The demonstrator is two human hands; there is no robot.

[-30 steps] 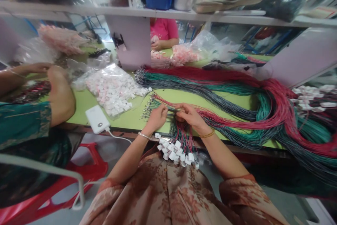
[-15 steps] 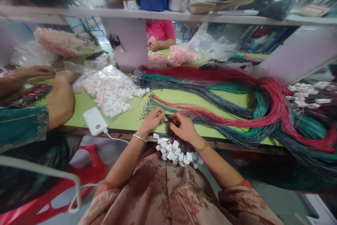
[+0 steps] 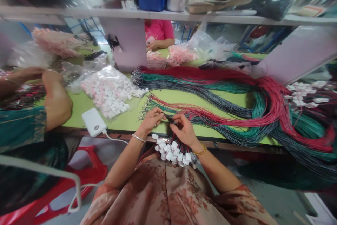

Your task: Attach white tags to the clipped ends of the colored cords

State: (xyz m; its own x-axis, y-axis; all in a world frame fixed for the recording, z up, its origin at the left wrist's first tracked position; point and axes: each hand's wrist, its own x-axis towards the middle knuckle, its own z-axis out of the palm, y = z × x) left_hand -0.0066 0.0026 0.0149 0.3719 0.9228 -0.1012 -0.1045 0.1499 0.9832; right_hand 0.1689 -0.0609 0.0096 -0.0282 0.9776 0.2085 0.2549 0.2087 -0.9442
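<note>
Head view. The left hand [image 3: 152, 119] and the right hand [image 3: 185, 131] meet to the right of the white power bank [image 3: 93, 122], at the near edge of the green surface [image 3: 126, 121]. Each grip is pressed together, thumb against forefinger, pinching one short dark cord [image 3: 169, 119] that spans the small gap between the two hands. Just below the hands, further right of the power bank, a tagged bundle [image 3: 173, 153] of red and green cords hangs over the edge of the surface, its white tags clustered above the person's lap. Beyond the hands, a fan of loose cords [image 3: 158, 103] with metal ends lies flat. Directly behind the power bank sits a clear bag of white tags [image 3: 110, 93]. Far to its right, long skeins [image 3: 263, 107] of red, green and grey cord curve across the surface. To the left of the power bank rests a co-worker's forearm [image 3: 56, 100]. Well behind it, under the shelf [image 3: 210, 18], another person in pink [image 3: 159, 30] is at work.

Judgement on handling: the cord is thin and limp, so both pinches likely serve best when kept close to its end, with little slack between them. Leaving the tagged bundle draped apart from the loose fan should keep the strands from tangling.
</note>
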